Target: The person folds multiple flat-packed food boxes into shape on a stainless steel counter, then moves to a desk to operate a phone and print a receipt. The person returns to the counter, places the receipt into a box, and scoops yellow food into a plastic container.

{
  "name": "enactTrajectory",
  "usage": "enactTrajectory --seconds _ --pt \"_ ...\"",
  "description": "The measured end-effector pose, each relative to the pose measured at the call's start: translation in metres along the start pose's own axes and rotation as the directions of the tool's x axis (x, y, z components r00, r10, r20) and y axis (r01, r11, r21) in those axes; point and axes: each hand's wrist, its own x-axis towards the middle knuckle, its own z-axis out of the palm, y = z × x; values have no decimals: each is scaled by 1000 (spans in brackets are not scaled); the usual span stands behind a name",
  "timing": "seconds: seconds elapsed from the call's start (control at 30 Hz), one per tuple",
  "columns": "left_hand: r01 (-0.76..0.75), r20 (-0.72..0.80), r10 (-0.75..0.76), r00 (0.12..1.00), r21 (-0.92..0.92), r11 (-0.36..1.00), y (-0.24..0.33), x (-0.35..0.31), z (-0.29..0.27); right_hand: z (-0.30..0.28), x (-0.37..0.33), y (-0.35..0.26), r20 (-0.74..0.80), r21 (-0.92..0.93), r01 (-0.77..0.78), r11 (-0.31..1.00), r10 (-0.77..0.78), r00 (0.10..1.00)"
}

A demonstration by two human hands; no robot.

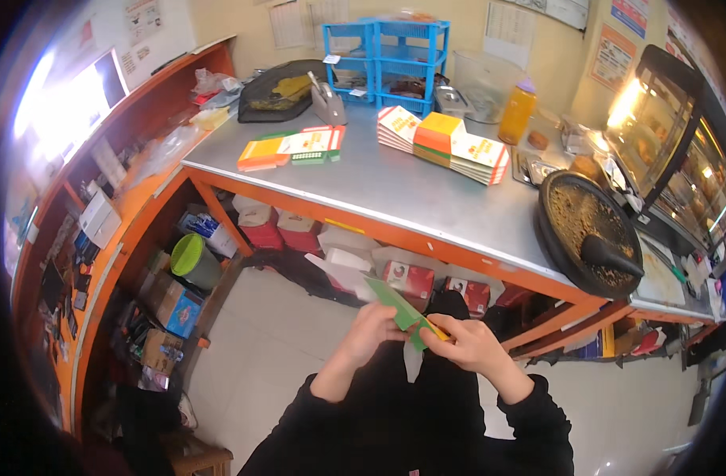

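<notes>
In front of my lap, both hands hold a partly folded cardboard food carton [388, 299] with green, yellow and white faces. My left hand [371, 332] grips its left side, fingers bent against the green panel. My right hand [468, 343] pinches the right edge, where a yellow strip shows at the fingertips. A pale flap points down between the hands. On the metal-topped table beyond lie a stack of flat cartons [478, 152] in white, orange and green, and a smaller group of cartons [265, 151] to its left.
A stone mortar [555, 252] with a pestle [609, 255] sits at the table's right end, beside a lit glass display case [649, 135]. Blue plastic racks [411, 54] and a yellow bottle [516, 111] stand at the back. Under the table are red boxes [409, 279]; a green bin [196, 262] is left.
</notes>
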Motion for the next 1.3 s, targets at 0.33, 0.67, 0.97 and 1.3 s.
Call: enactTrajectory --seconds 0.33,0.67,0.97,1.3 --pt "-235 -55 236 970 20 972 -47 -17 15 16 -17 -26 -339 130 -66 989 107 935" --pt "-351 247 262 933 466 812 -45 -16 22 27 -20 -37 -165 456 -503 734 626 763" --pt "-222 -119 230 966 75 972 -85 -4 9 34 -22 -27 201 730 -609 311 753 626" --pt "-125 -186 93 978 -168 978 -97 -3 10 48 -20 -27 110 681 -594 428 743 660"
